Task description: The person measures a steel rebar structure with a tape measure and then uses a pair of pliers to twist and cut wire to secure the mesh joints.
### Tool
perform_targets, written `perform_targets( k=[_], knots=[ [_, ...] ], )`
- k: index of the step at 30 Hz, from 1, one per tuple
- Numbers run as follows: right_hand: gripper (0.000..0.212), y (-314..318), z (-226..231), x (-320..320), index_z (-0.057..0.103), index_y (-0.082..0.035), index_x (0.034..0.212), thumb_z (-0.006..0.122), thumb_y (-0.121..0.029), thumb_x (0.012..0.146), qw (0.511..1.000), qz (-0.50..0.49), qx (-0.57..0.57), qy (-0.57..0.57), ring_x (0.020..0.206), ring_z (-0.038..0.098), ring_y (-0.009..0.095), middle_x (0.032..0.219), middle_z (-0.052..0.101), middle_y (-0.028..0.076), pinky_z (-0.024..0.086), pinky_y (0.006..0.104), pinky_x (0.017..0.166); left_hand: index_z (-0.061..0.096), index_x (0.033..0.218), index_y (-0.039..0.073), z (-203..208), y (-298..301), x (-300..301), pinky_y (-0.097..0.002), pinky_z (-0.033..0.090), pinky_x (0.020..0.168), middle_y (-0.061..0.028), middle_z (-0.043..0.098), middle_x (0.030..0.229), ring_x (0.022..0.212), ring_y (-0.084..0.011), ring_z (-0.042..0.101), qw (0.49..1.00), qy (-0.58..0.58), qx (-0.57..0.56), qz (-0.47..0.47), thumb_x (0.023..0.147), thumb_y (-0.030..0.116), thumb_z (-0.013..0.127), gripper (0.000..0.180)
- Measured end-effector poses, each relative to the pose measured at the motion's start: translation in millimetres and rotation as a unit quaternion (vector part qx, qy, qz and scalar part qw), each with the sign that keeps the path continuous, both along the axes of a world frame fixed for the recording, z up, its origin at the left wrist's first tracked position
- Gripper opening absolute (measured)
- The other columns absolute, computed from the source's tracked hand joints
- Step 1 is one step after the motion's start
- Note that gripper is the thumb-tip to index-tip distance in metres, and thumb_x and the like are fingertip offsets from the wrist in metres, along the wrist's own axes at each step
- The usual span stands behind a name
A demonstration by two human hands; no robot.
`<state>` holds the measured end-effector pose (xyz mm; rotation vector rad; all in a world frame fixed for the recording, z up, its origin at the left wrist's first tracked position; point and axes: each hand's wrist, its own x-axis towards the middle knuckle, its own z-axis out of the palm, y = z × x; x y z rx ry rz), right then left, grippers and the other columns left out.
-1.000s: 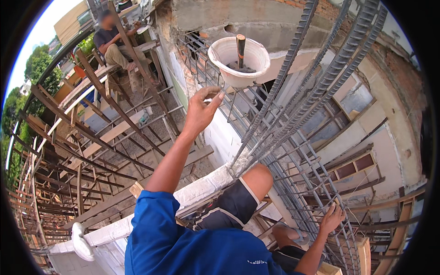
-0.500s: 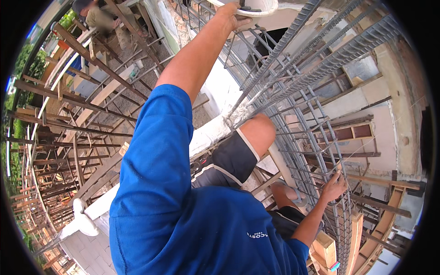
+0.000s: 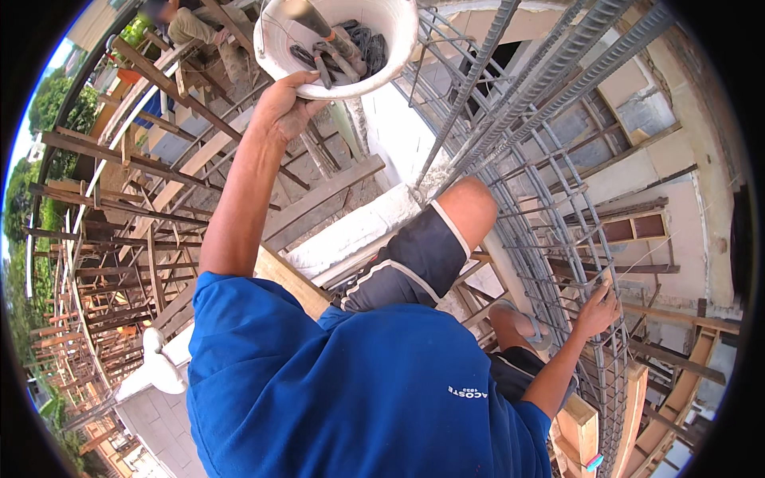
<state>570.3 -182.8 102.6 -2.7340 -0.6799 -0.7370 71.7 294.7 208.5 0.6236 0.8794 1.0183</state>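
Note:
At the top, my left hand is closed on the near rim of a white bucket, which tilts so that its inside shows. In the bucket are a tool with a tan handle and several dark, thin pieces. My right hand, low on the right, has its fingers curled round the outer edge of a long rebar cage; a small light piece at its fingertips is too small to name. My bent knee lies beside the cage.
Thick ribbed steel bars rise toward the upper right. A white-coated beam runs under my leg. Wooden scaffolding fills the left, where another person sits. Timber posts stand by my right forearm.
My left hand has brought the bucket leftward and more into view, so its contents show. My left arm is more bent. The right hand stays at the rebar cage while the view shifts slightly.

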Motion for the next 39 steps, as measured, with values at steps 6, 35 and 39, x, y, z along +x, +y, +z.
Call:
perform_targets(
  k=[6,35,39],
  knots=[
    [0.049,-8,-10,12,0.074,-0.005,0.111,0.053,-0.048,0.1,0.998,0.049,-0.037,-0.029,0.114,0.058,0.036,0.11,0.071,0.015,0.05,0.0479,0.092,0.052,0.117,-0.013,-54,-143,-112,-0.0349,0.068,0.072,-0.0223,0.066,0.105,0.087,-0.0286,0.073,0.988,0.061,-0.143,0.001,0.095,0.005,0.055,0.028],
    [0.049,-31,-42,45,0.068,-0.014,0.127,0.045,-0.05,0.105,0.998,0.001,-0.067,-0.014,0.126,0.05,0.036,0.122,0.063,0.019,0.054,0.054,0.091,0.032,0.15,0.001,-164,-265,-99,-0.0472,0.041,0.111,-0.0261,0.054,0.135,0.129,-0.0414,0.05,0.689,0.673,0.219,0.157,0.079,0.01,0.075,0.084],
    [0.048,-41,-44,50,0.069,-0.012,0.124,0.045,-0.048,0.105,0.997,-0.008,-0.063,-0.036,0.124,0.051,0.036,0.122,0.064,0.016,0.054,0.0533,0.093,0.037,0.149,0.003,-117,-255,-69,-0.0461,0.034,0.115,-0.0263,0.051,0.138,0.135,-0.0429,0.043,0.663,0.66,0.342,0.089,0.077,0.009,0.073,0.081]
  ],
)
